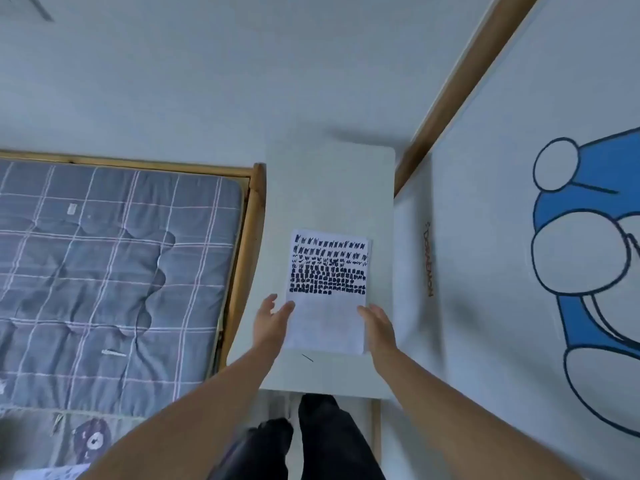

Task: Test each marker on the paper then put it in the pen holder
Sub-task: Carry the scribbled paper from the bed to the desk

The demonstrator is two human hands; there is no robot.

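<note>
Lying flat, the paper (pixel 325 323) shows dark scribble rows; left hand (pixel 272 322) and right hand (pixel 379 327), fingers relaxed, touch its edges.

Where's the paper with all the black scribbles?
In the head view, the paper lies on the white table, toward its near end, between the left hand and the right hand at its side edges; the bed is to its left.

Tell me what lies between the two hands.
The paper: in the head view its blank lower part lies on the table, right between the left hand and the right hand.
</note>
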